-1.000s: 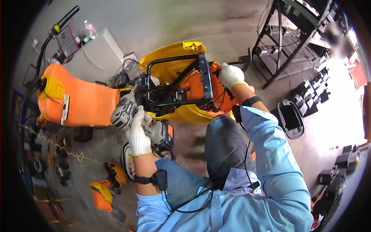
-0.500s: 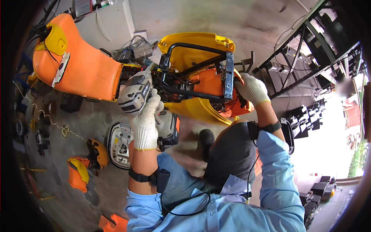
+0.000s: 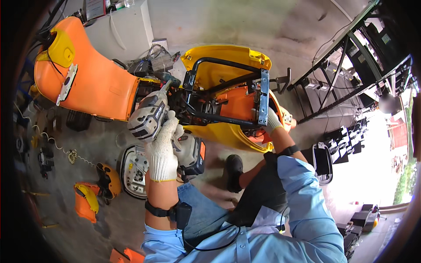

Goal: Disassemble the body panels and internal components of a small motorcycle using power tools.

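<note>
My left hand (image 3: 163, 144), in a white knit glove, is wrapped round the handle of a grey cordless impact wrench (image 3: 147, 117). The tool's narrow front end points toward the middle of an orange and yellow ride-on vehicle, beside the black tube frame (image 3: 228, 118). Its battery end hangs below my wrist. My gloved right hand (image 3: 272, 120) reaches in behind the steel cross plate (image 3: 263, 96), by the orange rear body part (image 3: 284, 116). The fingers of that hand are hidden. Yellow side panels (image 3: 219, 133) flank the frame.
The long orange seat (image 3: 94, 87) stretches to the left. On the floor lie a white-rimmed housing (image 3: 127, 173), an orange and black part (image 3: 109, 179) and an orange-yellow piece (image 3: 85, 204). A black metal rack (image 3: 337, 65) stands at right; a white cabinet (image 3: 131, 26) is behind.
My right hand has moved down and inward behind the steel plate, hiding its fingers. The left hand and impact wrench have shifted slightly left and down in the picture. My right knee has swung inward.
</note>
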`<state>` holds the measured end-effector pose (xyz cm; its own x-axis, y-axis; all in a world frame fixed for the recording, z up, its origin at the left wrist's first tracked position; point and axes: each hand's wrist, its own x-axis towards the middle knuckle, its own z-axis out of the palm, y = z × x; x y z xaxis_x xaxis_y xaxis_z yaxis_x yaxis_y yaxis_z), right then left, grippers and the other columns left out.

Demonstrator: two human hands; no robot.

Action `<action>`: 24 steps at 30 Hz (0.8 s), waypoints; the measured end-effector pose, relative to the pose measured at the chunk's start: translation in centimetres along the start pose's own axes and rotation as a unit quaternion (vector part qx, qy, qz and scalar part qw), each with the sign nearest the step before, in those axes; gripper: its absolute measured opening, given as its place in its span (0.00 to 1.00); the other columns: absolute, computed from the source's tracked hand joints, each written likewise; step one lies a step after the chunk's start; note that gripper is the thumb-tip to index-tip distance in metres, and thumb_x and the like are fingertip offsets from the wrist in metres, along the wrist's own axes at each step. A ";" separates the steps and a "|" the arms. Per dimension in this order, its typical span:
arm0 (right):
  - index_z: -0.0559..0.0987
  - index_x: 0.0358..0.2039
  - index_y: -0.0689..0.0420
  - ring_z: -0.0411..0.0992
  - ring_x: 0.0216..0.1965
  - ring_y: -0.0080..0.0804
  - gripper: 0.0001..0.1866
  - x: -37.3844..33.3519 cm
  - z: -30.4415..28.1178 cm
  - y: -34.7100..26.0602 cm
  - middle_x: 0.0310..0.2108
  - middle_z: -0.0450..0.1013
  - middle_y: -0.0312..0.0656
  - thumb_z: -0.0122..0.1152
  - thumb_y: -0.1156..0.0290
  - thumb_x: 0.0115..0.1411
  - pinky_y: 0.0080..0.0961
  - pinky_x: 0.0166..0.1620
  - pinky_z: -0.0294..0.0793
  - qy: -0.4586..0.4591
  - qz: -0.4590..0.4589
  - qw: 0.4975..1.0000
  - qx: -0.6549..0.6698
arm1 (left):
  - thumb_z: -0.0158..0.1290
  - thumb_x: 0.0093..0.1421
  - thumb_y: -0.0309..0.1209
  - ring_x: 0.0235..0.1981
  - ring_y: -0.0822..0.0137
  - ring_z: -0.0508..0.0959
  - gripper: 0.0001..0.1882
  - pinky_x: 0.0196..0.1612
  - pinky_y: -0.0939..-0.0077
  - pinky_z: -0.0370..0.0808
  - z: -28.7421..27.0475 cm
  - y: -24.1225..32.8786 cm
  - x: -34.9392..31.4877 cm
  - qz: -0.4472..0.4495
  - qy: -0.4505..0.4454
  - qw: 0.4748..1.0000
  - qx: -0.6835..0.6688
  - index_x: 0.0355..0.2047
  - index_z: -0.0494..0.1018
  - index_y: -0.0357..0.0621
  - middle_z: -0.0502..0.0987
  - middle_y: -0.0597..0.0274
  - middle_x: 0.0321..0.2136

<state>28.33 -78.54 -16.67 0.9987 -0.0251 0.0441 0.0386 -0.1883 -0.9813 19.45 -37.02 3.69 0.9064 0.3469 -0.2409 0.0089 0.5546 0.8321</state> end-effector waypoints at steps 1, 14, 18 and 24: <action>0.79 0.39 0.55 0.77 0.35 0.42 0.13 0.8 1.8 0.0 0.34 0.78 0.46 0.57 0.59 0.63 0.35 0.42 0.78 0.007 0.090 0.989 -0.119 | 0.65 0.54 0.25 0.27 0.71 0.78 0.20 0.29 0.78 0.78 -0.4 0.1 0.1 0.009 0.010 1.000 0.011 0.49 0.76 0.42 0.81 0.60 0.39; 0.78 0.35 0.57 0.74 0.27 0.33 0.13 1.0 6.1 -6.3 0.27 0.74 0.41 0.62 0.59 0.60 0.32 0.32 0.76 0.002 0.206 0.967 -0.148 | 0.63 0.57 0.24 0.27 0.72 0.78 0.20 0.31 0.77 0.79 -1.6 1.1 0.0 -0.017 0.041 0.997 0.058 0.50 0.75 0.42 0.80 0.58 0.43; 0.77 0.35 0.57 0.73 0.25 0.30 0.13 0.7 8.5 -8.6 0.25 0.73 0.39 0.63 0.60 0.60 0.31 0.29 0.75 0.004 0.238 0.966 -0.098 | 0.59 0.59 0.22 0.27 0.72 0.80 0.21 0.35 0.73 0.81 -1.8 1.0 0.4 -0.005 0.046 0.997 0.061 0.54 0.72 0.41 0.81 0.56 0.45; 0.76 0.34 0.58 0.72 0.23 0.30 0.13 0.2 8.3 -9.6 0.25 0.72 0.39 0.62 0.61 0.59 0.31 0.27 0.74 -0.011 0.253 0.954 -0.161 | 0.58 0.59 0.21 0.27 0.70 0.80 0.22 0.33 0.75 0.81 -0.8 0.6 0.7 0.007 0.023 0.998 0.053 0.55 0.72 0.40 0.81 0.56 0.43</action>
<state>28.48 -68.60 -8.76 0.8870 -0.1729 -0.4281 -0.4579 -0.4493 -0.7671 19.73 -35.84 3.59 0.8867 0.3897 -0.2487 0.0422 0.4675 0.8830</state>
